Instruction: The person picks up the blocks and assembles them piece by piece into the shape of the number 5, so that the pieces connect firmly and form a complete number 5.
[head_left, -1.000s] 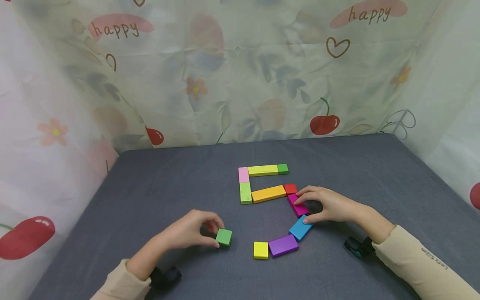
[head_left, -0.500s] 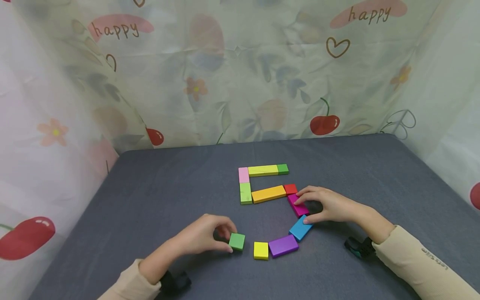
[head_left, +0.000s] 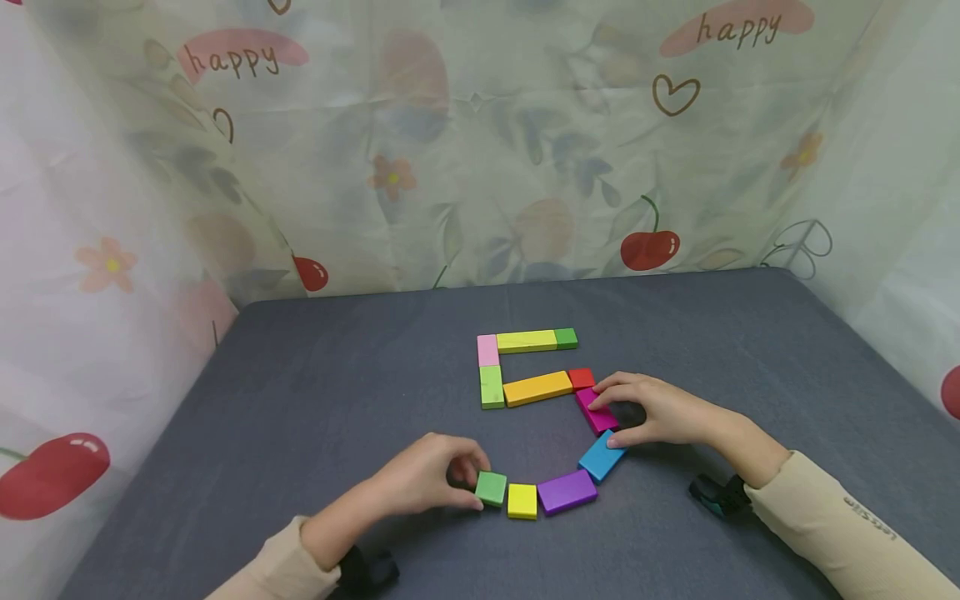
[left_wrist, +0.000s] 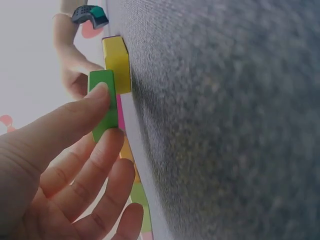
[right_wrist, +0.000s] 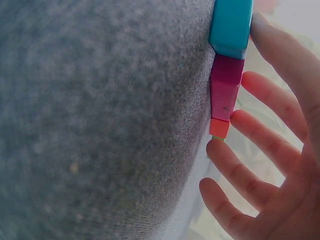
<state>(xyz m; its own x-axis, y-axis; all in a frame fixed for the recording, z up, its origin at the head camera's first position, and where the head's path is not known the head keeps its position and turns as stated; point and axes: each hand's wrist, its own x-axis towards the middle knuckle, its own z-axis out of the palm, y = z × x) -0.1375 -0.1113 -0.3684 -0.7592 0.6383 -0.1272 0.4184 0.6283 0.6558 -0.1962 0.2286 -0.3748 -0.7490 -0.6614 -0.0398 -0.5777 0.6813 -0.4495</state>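
Observation:
My left hand (head_left: 431, 477) pinches a small green block (head_left: 491, 488) between thumb and fingers. In the left wrist view the thumb presses the face of that green block (left_wrist: 102, 102), close over the table. Just right of it lies a yellow block (head_left: 522, 502), then a purple block (head_left: 567, 492). My right hand (head_left: 660, 408) rests with loosely extended fingers, its thumb on the blue block (head_left: 601, 456) and a fingertip on the magenta block (head_left: 596, 411). From the right wrist camera, the teal-looking blue block (right_wrist: 230, 27) sits beside the thumb.
Farther back, the row continues with a red block (head_left: 581, 378), an orange block (head_left: 537, 388), a light green block (head_left: 492, 387), a pink block (head_left: 487, 350), a long yellow block (head_left: 527, 341) and a dark green block (head_left: 566, 338). A printed curtain (head_left: 480, 167) hangs behind the grey table (head_left: 337, 367).
My left hand has carried the green block rightward until it sits right by the yellow block. The right hand and the other blocks have stayed put.

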